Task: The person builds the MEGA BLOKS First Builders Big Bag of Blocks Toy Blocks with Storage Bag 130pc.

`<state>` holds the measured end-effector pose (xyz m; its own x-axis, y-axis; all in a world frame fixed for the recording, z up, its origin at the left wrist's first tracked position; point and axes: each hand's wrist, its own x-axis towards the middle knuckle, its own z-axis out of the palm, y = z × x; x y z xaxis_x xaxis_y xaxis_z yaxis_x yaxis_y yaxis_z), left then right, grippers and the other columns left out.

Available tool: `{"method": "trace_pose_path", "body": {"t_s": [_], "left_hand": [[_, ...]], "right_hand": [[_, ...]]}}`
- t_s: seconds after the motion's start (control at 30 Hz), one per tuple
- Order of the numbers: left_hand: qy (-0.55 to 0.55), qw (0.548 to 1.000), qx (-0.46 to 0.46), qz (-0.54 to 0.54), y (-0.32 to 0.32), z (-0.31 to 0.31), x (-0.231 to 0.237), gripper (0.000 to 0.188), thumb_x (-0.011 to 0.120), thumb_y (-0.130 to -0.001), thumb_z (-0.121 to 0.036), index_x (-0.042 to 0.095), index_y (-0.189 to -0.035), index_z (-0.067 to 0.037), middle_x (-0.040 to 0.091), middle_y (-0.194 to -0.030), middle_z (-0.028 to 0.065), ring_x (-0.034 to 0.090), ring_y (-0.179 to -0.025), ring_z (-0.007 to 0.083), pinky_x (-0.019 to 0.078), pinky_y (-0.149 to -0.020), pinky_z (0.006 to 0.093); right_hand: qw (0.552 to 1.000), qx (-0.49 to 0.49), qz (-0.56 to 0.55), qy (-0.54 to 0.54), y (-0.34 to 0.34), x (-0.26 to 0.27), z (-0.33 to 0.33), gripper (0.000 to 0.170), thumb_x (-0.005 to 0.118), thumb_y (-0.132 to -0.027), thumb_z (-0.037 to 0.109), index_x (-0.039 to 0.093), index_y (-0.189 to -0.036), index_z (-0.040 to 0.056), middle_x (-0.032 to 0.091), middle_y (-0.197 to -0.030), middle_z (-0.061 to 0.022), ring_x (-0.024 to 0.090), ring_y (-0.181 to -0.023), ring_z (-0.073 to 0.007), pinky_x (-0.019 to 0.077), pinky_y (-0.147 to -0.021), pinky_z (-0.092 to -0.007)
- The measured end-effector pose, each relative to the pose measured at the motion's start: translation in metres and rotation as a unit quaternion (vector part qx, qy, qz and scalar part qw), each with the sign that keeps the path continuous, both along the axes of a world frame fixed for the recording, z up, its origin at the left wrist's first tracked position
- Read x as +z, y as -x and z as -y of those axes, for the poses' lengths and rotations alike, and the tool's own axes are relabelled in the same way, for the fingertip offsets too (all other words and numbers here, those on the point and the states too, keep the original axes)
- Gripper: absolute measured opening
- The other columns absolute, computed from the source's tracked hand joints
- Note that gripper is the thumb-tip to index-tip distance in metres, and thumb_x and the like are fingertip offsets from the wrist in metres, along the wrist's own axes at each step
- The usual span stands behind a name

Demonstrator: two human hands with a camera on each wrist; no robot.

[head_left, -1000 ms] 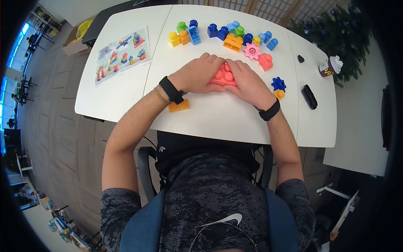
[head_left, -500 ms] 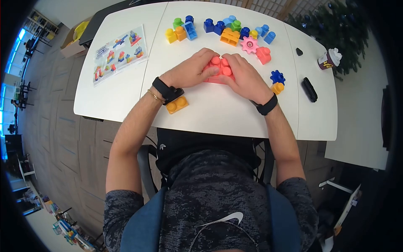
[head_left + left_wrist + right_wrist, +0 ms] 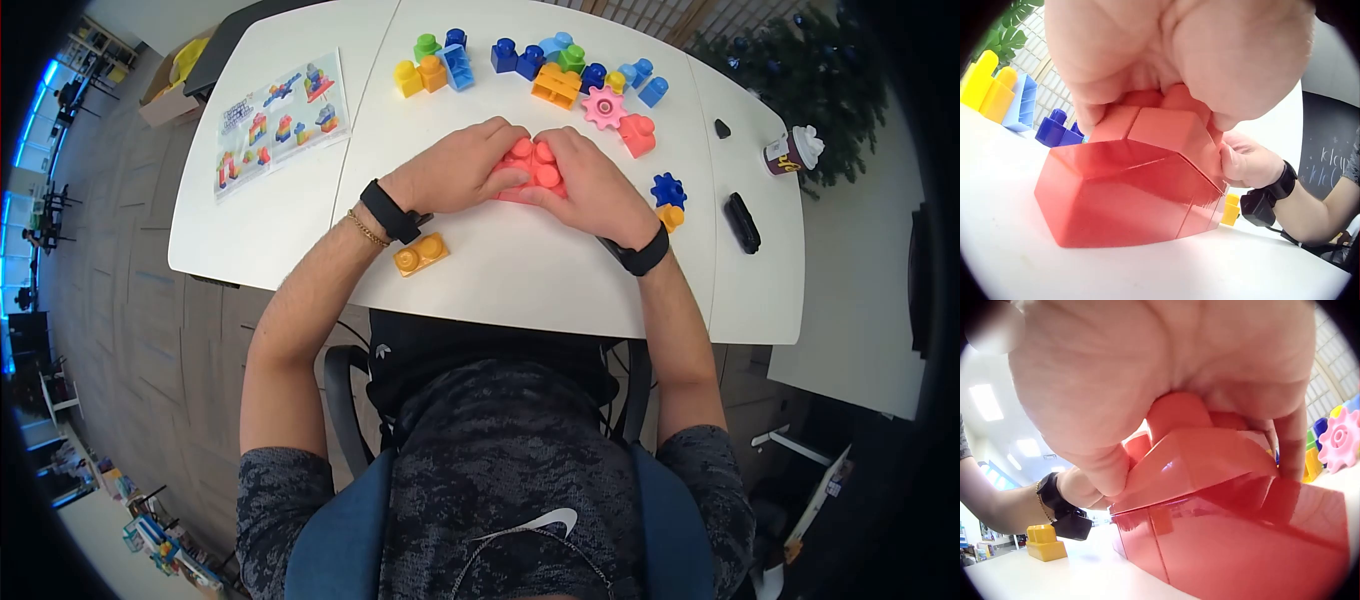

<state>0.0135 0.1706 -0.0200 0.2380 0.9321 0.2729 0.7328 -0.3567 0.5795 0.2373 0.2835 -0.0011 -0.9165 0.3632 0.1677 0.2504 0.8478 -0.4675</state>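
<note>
The left hand (image 3: 455, 170) and right hand (image 3: 598, 192) were curled around the stacked red blocks (image 3: 541, 175) from either side, gripping them low over the table (image 3: 500, 275). Nearer the person lay a yellow block (image 3: 420, 255); a pink gear (image 3: 604, 107) was beyond the right hand.

Red blocks (image 3: 546, 176) obstruct the middle; a hand could pass over bare tabletop (image 3: 540, 275) nearer the chair, right of the orange block (image 3: 421, 255).

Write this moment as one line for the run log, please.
left hand: grips red blocks | right hand: grips same blocks | orange block: on table, unheld
</note>
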Motion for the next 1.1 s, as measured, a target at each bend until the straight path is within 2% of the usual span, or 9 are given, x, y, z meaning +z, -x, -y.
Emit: {"method": "trace_pose_path", "body": {"t_s": [0.2,0.27,0.4,0.5,0.67,0.8,0.97,1.07,1.1], "left_hand": [[0.019,1.000,0.012,0.016,-0.001,0.000,0.002,0.045,0.068,-0.104,-0.039,0.062,-0.131,-0.003,0.067,-0.115,0.0191,0.067,-0.108,0.0403,0.0559,-0.095,0.0464],[-0.024,0.999,-0.001,-0.032,0.002,-0.001,-0.001,0.047,0.069,-0.104,-0.041,0.062,-0.130,-0.002,0.068,-0.112,0.0190,0.067,-0.107,0.0401,0.0560,-0.095,0.0464],[-0.021,1.000,-0.011,-0.019,0.001,-0.004,0.001,0.047,0.070,-0.103,-0.041,0.062,-0.127,-0.001,0.068,-0.110,0.0189,0.067,-0.106,0.0406,0.0559,-0.094,0.0466],[0.018,1.000,0.006,0.004,-0.002,-0.001,0.003,0.046,0.070,-0.102,-0.040,0.062,-0.125,-0.001,0.067,-0.110,0.0196,0.066,-0.105,0.0408,0.0557,-0.092,0.0465],[0.007,1.000,0.000,0.004,-0.004,0.001,0.006,0.032,0.062,-0.104,-0.024,0.058,-0.124,0.000,0.063,-0.112,0.0212,0.065,-0.103,0.0419,0.0541,-0.092,0.0470],[-0.007,1.000,0.014,-0.002,-0.006,0.000,0.003,0.031,0.061,-0.102,-0.025,0.060,-0.120,0.000,0.064,-0.107,0.0200,0.066,-0.103,0.0401,0.0555,-0.089,0.0475],[-0.011,1.000,0.015,0.016,-0.007,0.001,0.000,0.033,0.060,-0.102,-0.027,0.060,-0.122,0.000,0.063,-0.112,0.0206,0.066,-0.102,0.0411,0.0557,-0.089,0.0484],[-0.004,1.000,0.019,0.024,-0.008,0.002,0.001,0.035,0.059,-0.102,-0.027,0.060,-0.124,0.000,0.062,-0.115,0.0215,0.065,-0.104,0.0414,0.0556,-0.092,0.0477],[-0.006,1.000,0.019,0.022,-0.008,0.003,0.001,0.035,0.059,-0.102,-0.027,0.060,-0.124,0.000,0.062,-0.115,0.0215,0.065,-0.104,0.0414,0.0556,-0.092,0.0477]], "right_hand": [[1.000,-0.010,-0.020,0.012,-0.003,-0.006,0.001,0.055,0.084,-0.093,0.038,0.059,-0.126,0.0016,0.064,-0.115,-0.0183,0.064,-0.110,-0.0382,0.0548,-0.093,-0.0457],[1.000,-0.005,-0.018,0.019,-0.002,-0.007,0.000,0.054,0.084,-0.093,0.036,0.059,-0.126,0.0019,0.064,-0.115,-0.0179,0.064,-0.110,-0.0382,0.0550,-0.093,-0.0455],[0.999,0.006,-0.047,0.011,-0.003,-0.009,0.000,0.056,0.084,-0.092,0.035,0.059,-0.129,0.0016,0.063,-0.114,-0.0184,0.064,-0.108,-0.0381,0.0551,-0.092,-0.0452],[0.999,0.001,-0.049,0.005,-0.002,-0.010,0.001,0.058,0.085,-0.092,0.036,0.059,-0.130,0.0012,0.063,-0.113,-0.0185,0.064,-0.107,-0.0377,0.0551,-0.091,-0.0451],[0.999,-0.003,-0.047,-0.017,-0.003,-0.014,0.005,0.061,0.084,-0.092,0.037,0.058,-0.133,0.0006,0.061,-0.116,-0.0183,0.064,-0.105,-0.0374,0.0552,-0.090,-0.0452],[0.999,-0.031,-0.028,-0.024,-0.002,-0.012,0.012,0.065,0.084,-0.092,0.036,0.056,-0.138,0.0006,0.060,-0.120,-0.0185,0.064,-0.106,-0.0382,0.0556,-0.090,-0.0456],[0.999,-0.038,-0.019,-0.029,-0.002,-0.012,0.013,0.066,0.085,-0.092,0.036,0.055,-0.139,0.0006,0.059,-0.121,-0.0185,0.064,-0.106,-0.0389,0.0561,-0.089,-0.0455],[0.998,-0.035,-0.030,-0.033,-0.002,-0.014,0.012,0.065,0.085,-0.092,0.035,0.056,-0.138,0.0009,0.059,-0.121,-0.0183,0.063,-0.108,-0.0386,0.0550,-0.092,-0.0461],[0.999,-0.026,-0.031,-0.030,-0.002,-0.013,0.011,0.068,0.084,-0.092,0.036,0.055,-0.141,0.0007,0.059,-0.127,-0.0199,0.061,-0.114,-0.0401,0.0531,-0.098,-0.0473]]}}
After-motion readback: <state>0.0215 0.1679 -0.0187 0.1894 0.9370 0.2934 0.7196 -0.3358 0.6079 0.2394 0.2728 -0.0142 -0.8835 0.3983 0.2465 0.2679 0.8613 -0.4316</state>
